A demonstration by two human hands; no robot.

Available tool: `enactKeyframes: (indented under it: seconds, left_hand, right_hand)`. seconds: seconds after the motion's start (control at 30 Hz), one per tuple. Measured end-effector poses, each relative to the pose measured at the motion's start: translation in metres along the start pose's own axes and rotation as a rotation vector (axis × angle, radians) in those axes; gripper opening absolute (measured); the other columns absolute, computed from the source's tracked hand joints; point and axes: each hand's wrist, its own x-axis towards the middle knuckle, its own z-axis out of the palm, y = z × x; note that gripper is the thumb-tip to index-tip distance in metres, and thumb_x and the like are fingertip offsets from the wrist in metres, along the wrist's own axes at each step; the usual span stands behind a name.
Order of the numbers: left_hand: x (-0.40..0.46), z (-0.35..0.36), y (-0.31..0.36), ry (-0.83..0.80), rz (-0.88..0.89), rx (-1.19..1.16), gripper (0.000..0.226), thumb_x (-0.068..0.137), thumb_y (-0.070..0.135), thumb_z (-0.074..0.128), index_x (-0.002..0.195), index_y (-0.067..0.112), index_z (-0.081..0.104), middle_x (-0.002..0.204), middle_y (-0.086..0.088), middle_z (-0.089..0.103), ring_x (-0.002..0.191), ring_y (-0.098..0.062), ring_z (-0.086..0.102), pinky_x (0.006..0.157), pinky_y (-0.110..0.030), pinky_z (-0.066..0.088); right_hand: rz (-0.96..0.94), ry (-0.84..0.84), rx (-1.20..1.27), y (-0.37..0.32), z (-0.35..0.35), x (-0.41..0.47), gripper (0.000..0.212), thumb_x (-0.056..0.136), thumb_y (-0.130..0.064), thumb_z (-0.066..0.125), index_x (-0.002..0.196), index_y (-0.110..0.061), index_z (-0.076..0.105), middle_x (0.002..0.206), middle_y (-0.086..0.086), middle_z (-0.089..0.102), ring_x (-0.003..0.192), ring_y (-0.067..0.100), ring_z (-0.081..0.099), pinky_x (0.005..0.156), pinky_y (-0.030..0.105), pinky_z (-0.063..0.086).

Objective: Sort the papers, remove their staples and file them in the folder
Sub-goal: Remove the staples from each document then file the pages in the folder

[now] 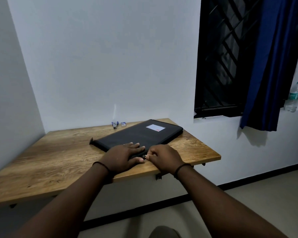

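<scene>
a flat black zippered fabric folder (138, 134) lies on the wooden wall-mounted desk (58, 152), set at an angle, with one corner close to the desk's far right corner and its near long side running toward the front edge. a pale rectangular label (155, 128) with a small red mark sits on the folder's top face near its far end. the folder appears closed.

the left hand (122, 158) lies palm down on the near part of the folder, fingers straight and spread a little, pressing the cover flat; its thumb reaches along the folder's near side. a thin dark band circles that wrist.

the right hand (163, 158) is just beside it, near the desk's front edge, fingers curled, thumb and forefinger pinching the small metal zipper pull (144, 156) on the folder's near side. a dark band circles this wrist too.

at the back edge of the desk, against the white wall, rest a small blue and silver stapler-like tool (115, 125) and, just to its right, a small pale box (123, 124); both are well apart from the hands.

off the desk to the right, a clear plastic water bottle (294, 97) stands beside a blue curtain (268, 66) and a dark barred window (220, 57).
</scene>
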Motion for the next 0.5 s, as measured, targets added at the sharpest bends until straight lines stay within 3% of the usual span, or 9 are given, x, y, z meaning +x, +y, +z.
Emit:
enactKeyframes:
  seconds: [0.13, 0.23, 0.3, 0.4, 0.5]
  left_hand:
    - [-0.025, -0.001, -0.02, 0.062, -0.019, 0.004, 0.101, 0.075, 0.088, -0.006, 0.151, 0.037, 0.037, 0.157, 0.013, 0.036, 0.147, -0.009, 0.029, 0.111, -0.029, 0.035]
    - [-0.039, -0.002, -0.027, 0.129, -0.043, 0.058, 0.072, 0.091, 0.072, 0.022, 0.143, 0.031, 0.052, 0.148, 0.008, 0.051, 0.137, -0.013, 0.046, 0.102, -0.031, 0.046]
    - [-0.036, -0.003, -0.024, 0.185, -0.059, 0.098, 0.058, 0.09, 0.058, 0.041, 0.136, 0.027, 0.058, 0.139, 0.003, 0.06, 0.125, -0.018, 0.059, 0.093, -0.033, 0.051]
    - [-0.02, -0.005, -0.011, 0.136, -0.147, 0.184, 0.065, 0.092, 0.062, 0.047, 0.146, 0.026, 0.044, 0.15, 0.0, 0.049, 0.13, -0.02, 0.053, 0.098, -0.038, 0.049]
    - [-0.01, -0.002, -0.005, 0.02, -0.213, 0.258, 0.06, 0.1, 0.058, 0.036, 0.151, 0.028, 0.033, 0.153, -0.002, 0.042, 0.137, -0.022, 0.044, 0.097, -0.041, 0.049]
  right_hand:
    - [0.135, 0.089, -0.195, 0.018, -0.003, 0.013, 0.022, 0.098, -0.041, 0.055, 0.083, -0.026, 0.06, 0.082, -0.006, 0.064, 0.08, 0.019, 0.06, 0.065, 0.03, 0.043]
    - [0.159, 0.029, -0.037, 0.018, -0.001, 0.021, 0.024, 0.097, -0.036, 0.059, 0.079, -0.021, 0.062, 0.081, -0.009, 0.066, 0.08, 0.016, 0.061, 0.069, 0.032, 0.05]
    - [0.108, -0.022, 0.073, 0.008, 0.007, 0.024, 0.022, 0.096, -0.035, 0.061, 0.079, -0.021, 0.066, 0.084, -0.01, 0.068, 0.081, 0.012, 0.062, 0.076, 0.034, 0.053]
    - [0.044, -0.075, 0.142, -0.008, 0.016, 0.024, 0.021, 0.094, -0.037, 0.063, 0.078, -0.025, 0.068, 0.085, -0.012, 0.069, 0.083, 0.007, 0.062, 0.076, 0.032, 0.051]
    - [0.019, -0.071, 0.122, -0.009, 0.015, 0.023, 0.022, 0.093, -0.038, 0.064, 0.074, -0.026, 0.065, 0.08, -0.011, 0.068, 0.078, 0.007, 0.061, 0.071, 0.03, 0.05]
